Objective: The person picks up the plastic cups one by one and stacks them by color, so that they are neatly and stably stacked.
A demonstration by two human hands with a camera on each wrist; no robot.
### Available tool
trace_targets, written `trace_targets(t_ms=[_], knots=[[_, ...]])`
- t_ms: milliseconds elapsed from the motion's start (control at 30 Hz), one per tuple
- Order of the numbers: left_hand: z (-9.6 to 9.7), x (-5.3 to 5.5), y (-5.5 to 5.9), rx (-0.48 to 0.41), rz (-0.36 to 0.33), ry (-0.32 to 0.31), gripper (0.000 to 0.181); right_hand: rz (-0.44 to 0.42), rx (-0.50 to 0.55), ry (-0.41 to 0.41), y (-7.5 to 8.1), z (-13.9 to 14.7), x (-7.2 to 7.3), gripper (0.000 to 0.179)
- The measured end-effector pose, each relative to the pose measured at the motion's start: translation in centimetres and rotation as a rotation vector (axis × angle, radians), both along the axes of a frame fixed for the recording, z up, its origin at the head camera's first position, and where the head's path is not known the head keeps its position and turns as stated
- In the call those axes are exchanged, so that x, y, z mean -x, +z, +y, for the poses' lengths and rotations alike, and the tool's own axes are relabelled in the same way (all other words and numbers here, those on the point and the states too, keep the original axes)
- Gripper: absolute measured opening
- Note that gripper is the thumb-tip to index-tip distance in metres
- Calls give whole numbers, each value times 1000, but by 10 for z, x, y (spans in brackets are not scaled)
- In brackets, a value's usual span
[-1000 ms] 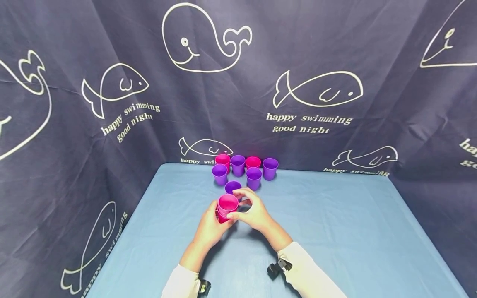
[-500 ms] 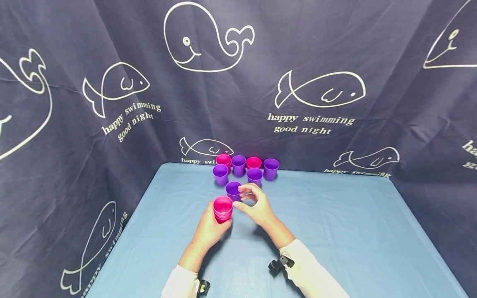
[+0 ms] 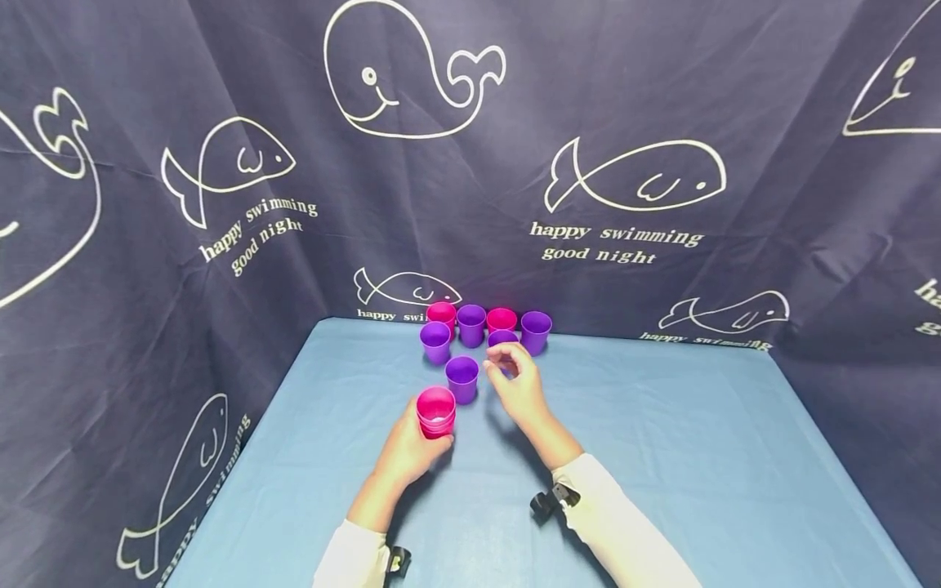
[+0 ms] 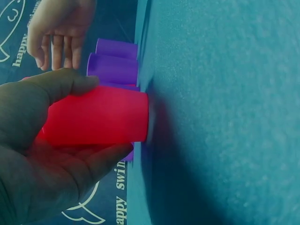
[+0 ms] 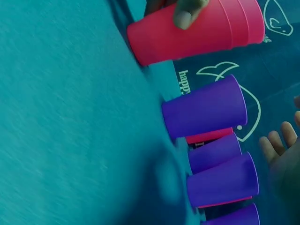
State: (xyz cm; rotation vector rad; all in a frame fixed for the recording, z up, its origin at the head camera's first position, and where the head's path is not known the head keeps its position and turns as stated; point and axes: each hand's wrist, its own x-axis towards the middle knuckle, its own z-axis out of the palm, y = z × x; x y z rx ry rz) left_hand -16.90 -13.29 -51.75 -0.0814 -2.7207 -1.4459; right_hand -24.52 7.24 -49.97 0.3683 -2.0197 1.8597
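My left hand (image 3: pixel 407 447) grips a stack of nested pink cups (image 3: pixel 436 415), mouths up, low over the blue cloth. Stacked rims show along it in the right wrist view (image 5: pixel 201 33). Just behind it, a purple cup (image 3: pixel 462 381) stands upright on the table. To the right of that cup is my right hand (image 3: pixel 525 390), fingers loosely bent with nothing between them. It partly hides another purple cup (image 3: pixel 503 336) in the head view. In the left wrist view the right hand (image 4: pixel 63 28) appears beyond the pink stack, fingers apart.
Behind stand more upright cups: a purple one (image 3: pixel 435 343) at the left, and a back row with a pink cup (image 3: pixel 441 314), a purple cup (image 3: pixel 471 327), another pink cup (image 3: pixel 501 318) and a purple cup (image 3: pixel 536 333). A dark printed curtain (image 3: pixel 470 204) borders the table (image 3: pixel 662 457).
My right hand has left the pink stack and moved right and back, past the front purple cup. My left hand has shifted slightly left with the stack, uncovering that purple cup.
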Motion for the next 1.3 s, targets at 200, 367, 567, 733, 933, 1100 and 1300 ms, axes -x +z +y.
trace_targets(t_ms=[200, 367, 567, 733, 933, 1100, 1300], knots=[[-1, 1, 0, -12, -4, -11, 65, -2, -12, -43, 11, 6, 7, 19], [0, 1, 1, -8, -5, -3, 63, 6, -42, -67, 3, 13, 27, 20], [1, 2, 1, 0, -12, 12, 63, 8, -120, -87, 8, 18, 41, 21], [1, 1, 2, -10, -16, 8, 61, -1, -178, -110, 10, 23, 50, 28], [-4, -1, 1, -21, -14, 12, 59, 18, -276, -144, 11, 22, 59, 32], [-8, -5, -1, -6, -13, 20, 57, -32, -359, -134, 8, 20, 66, 39], [-3, -2, -2, 6, 2, -10, 58, -29, -435, -183, 13, 26, 77, 49]])
